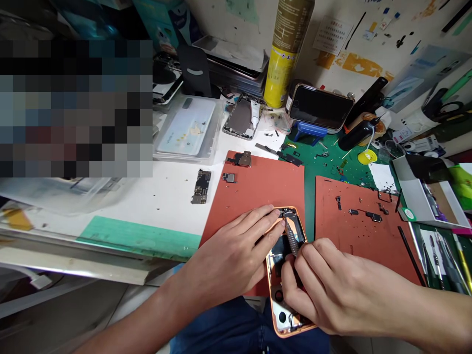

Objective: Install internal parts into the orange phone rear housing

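Observation:
An opened phone frame with an orange rim (273, 314) lies at the front edge of a red mat (265, 177), partly past the edge above the person's lap. My left hand (236, 246) rests along its left side, fingers stretched over its upper end. My right hand (324, 285) is closed round a thin metal tool with a ridged grip (291, 237), its tip pointing at the frame's top inner edge. Part of the frame's inside is hidden under my right hand. A dark circuit board (201, 187) and a camera module (243, 159) lie farther left and back.
Small parts (373, 216) dot a second red mat (361, 236) at right, beside tweezers and tools (438, 255). Behind stand a propped phone (320, 107), a yellow can (282, 69) and a dark bottle (357, 135). A white-backed phone (188, 127) lies in a clear tray.

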